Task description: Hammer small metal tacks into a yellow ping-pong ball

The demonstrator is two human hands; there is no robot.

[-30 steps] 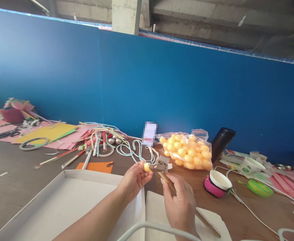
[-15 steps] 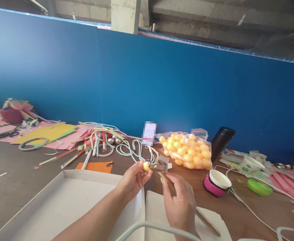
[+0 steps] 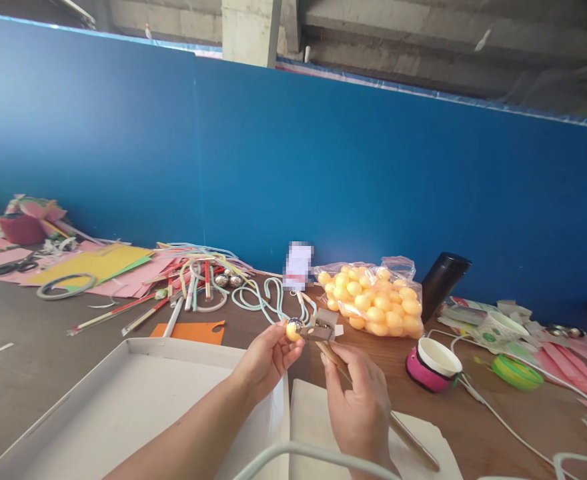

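From my remote view, the yellow-and-silver ball (image 3: 293, 329) sits at the tips of the left hand (image 3: 261, 361), its thumb and fingers pinching it on the left side, above the desk (image 3: 396, 387). The right hand (image 3: 358, 400) has its fingers closed around a slim tool (image 3: 416, 443), whose head ends right by the ball; I can't tell whether they touch. Those fingers cover part of the handle. I can't cleanly separate the tool's head from the small grey box (image 3: 327, 317) overlapping it. The white card (image 3: 299, 265) farther off is pixelated, its writing unreadable.
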